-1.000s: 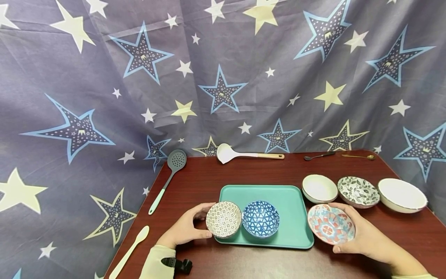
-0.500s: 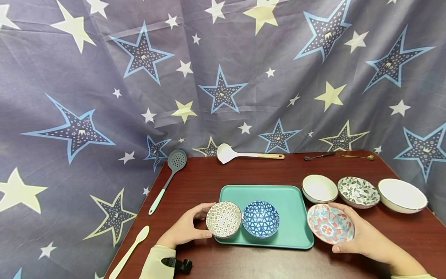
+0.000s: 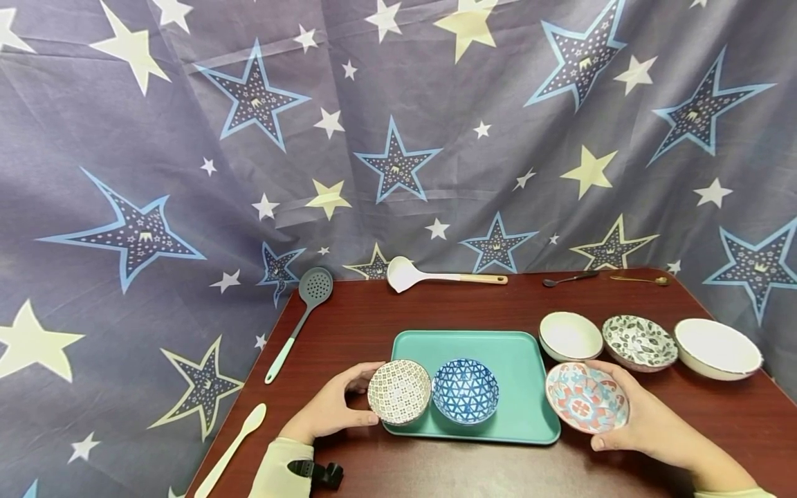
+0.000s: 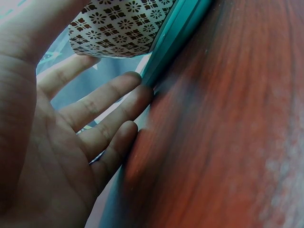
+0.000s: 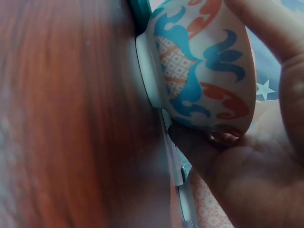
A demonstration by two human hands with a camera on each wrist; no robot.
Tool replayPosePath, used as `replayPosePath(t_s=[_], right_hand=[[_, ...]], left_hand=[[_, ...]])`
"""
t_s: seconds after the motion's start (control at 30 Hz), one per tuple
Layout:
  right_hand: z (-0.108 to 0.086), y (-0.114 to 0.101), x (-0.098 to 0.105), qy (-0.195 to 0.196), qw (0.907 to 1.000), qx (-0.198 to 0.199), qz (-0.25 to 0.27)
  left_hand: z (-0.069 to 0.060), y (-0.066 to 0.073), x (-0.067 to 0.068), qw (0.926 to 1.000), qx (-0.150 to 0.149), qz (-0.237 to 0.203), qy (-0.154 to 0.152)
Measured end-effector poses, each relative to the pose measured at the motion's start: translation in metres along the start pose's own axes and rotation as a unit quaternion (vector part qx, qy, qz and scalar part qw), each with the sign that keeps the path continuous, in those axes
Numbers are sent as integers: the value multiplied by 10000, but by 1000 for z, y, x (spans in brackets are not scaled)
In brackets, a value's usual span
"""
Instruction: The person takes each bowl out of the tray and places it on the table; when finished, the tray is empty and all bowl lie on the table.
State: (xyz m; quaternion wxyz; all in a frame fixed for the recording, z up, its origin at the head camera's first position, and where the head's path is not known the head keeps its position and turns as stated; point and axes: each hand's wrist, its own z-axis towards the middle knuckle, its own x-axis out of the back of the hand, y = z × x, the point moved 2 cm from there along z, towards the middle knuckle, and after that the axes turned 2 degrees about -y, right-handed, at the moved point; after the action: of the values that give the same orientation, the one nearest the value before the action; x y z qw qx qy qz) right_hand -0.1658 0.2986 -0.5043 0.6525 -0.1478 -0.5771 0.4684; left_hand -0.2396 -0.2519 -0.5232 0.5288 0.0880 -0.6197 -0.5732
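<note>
Toward the left end of the green tray sits a small bowl with a brown pattern. My left hand holds that bowl's left side between thumb and forefinger; the other fingers spread loosely below it in the left wrist view. Beside it on the tray stands a blue-and-white bowl. My right hand grips a red-and-blue floral bowl by its right side, just off the tray's right edge. In the right wrist view this bowl's foot is close to the tabletop; I cannot tell whether it touches.
A cream bowl, a leaf-patterned bowl and a larger white bowl line the right. Along the back lie a white ladle and two small spoons. A grey skimmer and a cream spoon lie left.
My right hand has shifted slightly left with the red-and-blue bowl, nearer the tray. The left hand and both bowls on the tray stay where they were.
</note>
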Motion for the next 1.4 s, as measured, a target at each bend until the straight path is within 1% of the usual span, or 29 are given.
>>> replayPosePath(t_s=[0.1,0.33,0.47,0.57,0.7,0.9,1.03,1.07,1.17,1.3,1.4], right_hand=[[1,1,1,81,9999,144,2],[1,-3,8,323,9992,153,-190],[5,-7,13,581,9971,449,-199],[11,-14,18,762,9941,665,-396],[22,-30,24,817,9930,655,-553],[42,-55,21,659,9963,449,-331],[54,-66,13,545,9983,119,-156],[56,-68,11,458,9989,46,-75],[64,-72,4,101,9991,-99,408],[75,-76,-6,-413,9930,-112,1099],[82,-80,-14,-582,9887,-201,1367]], left_hand=[[0,0,0,10000,-7,11,-6],[0,1,0,9999,-97,-80,-9],[0,0,0,9998,-142,-150,-4],[1,-1,0,9997,-179,-170,-17],[1,0,0,9997,-194,-168,-24],[1,0,1,9998,-148,-100,-11],[0,0,1,9999,-116,-73,-15],[0,0,0,9999,-110,-67,-20],[0,0,0,9999,-90,-58,-30],[1,-2,0,10000,-57,-63,-34],[1,-2,0,9999,-75,-90,-30]])
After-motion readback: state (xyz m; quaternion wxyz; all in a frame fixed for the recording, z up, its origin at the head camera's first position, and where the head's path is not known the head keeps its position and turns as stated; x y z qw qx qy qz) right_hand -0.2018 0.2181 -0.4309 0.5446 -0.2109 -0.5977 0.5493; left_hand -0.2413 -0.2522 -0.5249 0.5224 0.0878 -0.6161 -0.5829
